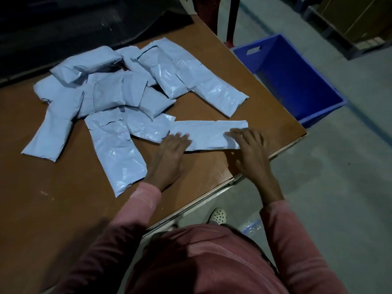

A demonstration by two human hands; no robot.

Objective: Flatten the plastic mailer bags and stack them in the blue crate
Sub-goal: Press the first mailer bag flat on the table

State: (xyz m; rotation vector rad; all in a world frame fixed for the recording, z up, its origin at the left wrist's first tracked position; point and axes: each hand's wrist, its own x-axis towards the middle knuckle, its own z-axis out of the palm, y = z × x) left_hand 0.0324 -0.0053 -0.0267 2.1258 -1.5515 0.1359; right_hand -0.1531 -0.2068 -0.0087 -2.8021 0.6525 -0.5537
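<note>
**Both palms down on one mailer at the table's right edge**

Your left hand [172, 146] lies flat, fingers spread and extended, pressing the left end of a pale grey plastic mailer bag [206, 134]. Your right hand [247, 145] rests on the bag's right end, fingers open and slightly curled over a crumpled corner; the hand is blurred, so you cannot tell whether it pinches the plastic or only presses on it. The bag lies lengthwise across the brown wooden table [53, 209], close to its right edge and almost flat.

To the left and behind, the pile of mailer bags [110, 92] sits on the table, overlapping one another, several still puffy and creased. One long bag [116, 149] lies just left of your left wrist; another bag [148, 127] touches the left end of the one under your hands.

The blue crate [297, 85] stands on the grey floor [339, 187] just beside the table's right edge, and no bag shows in the part of its inside that you can see. Your pink sleeves [144, 200] reach to the wrists. A light perforated shoe [218, 215] shows below the table edge.
</note>
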